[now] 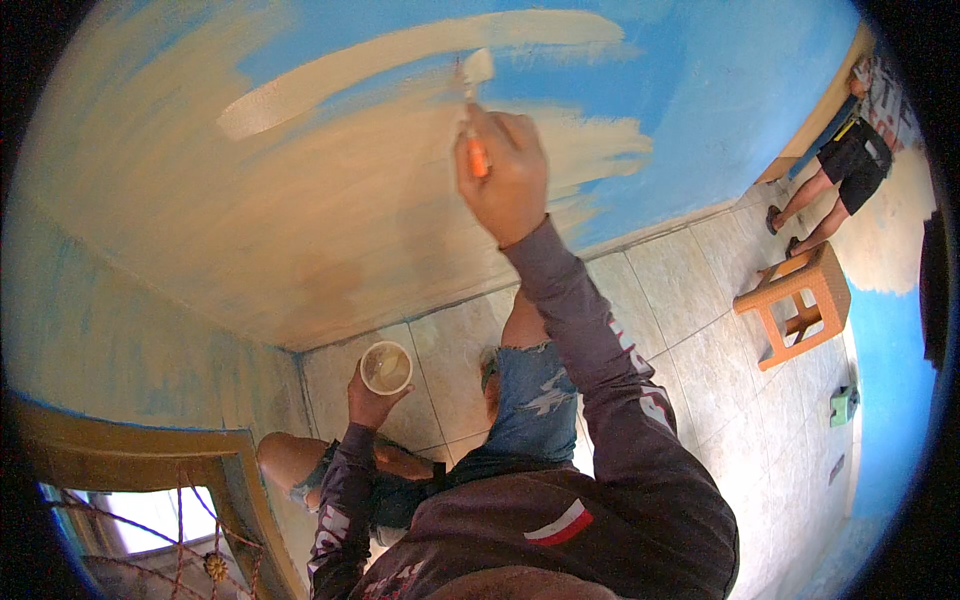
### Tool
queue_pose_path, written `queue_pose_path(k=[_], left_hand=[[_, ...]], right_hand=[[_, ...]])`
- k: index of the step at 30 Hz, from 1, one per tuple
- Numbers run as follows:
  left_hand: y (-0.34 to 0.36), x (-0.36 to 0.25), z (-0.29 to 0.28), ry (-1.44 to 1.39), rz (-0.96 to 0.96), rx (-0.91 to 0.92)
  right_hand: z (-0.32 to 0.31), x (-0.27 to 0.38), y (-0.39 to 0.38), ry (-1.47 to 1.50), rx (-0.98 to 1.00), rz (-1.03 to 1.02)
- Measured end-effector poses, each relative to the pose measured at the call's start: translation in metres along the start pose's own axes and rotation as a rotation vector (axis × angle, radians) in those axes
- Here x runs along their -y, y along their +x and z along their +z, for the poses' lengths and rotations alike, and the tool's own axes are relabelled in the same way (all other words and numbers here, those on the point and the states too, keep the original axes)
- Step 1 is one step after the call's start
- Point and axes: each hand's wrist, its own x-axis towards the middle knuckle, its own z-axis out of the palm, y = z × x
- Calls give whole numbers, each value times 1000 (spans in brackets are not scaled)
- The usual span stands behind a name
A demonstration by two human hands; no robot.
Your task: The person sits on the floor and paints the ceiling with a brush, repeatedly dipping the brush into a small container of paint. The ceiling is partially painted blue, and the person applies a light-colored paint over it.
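My right hand (507, 180) is raised to the wall, its fingers closed round the orange handle of a paintbrush (478, 68). Pale paint coats the bristles, which are at or very near the wall (400, 190); whether they touch, I cannot tell. Cream-beige paint covers much of the blue surface there, with a long curved stroke above the brush. Low on the left, my left hand (372, 404) holds a round white cup (386, 369) from below and the side. Some pale paint shows inside the cup.
An orange-brown plastic stool (800, 305) stands on the tiled floor (690, 370) to the right. Beyond it is another person (855, 160) in dark shorts. A green object (843, 405) lies by the right wall. At lower left is a wooden-framed opening (240, 480) with hanging cords.
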Motion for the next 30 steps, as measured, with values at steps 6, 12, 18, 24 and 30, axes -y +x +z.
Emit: queue_pose_path(k=[6,12,18,24,30], left_hand=[[0,5,-3,-28,36,-28],[1,-12,-10,-36,66,-37],[0,-9,-15,-47,56,-61],[-3,-12,-19,-66,40,-80],[-2,-21,-20,-40,12,-43]], right_hand=[[32,58,-6,242,74,9],[50,84,4,553,170,-6],[43,3,9,521,201,222],[-35,-85,13,393,195,391],[-98,-128,9,129,26,428]])
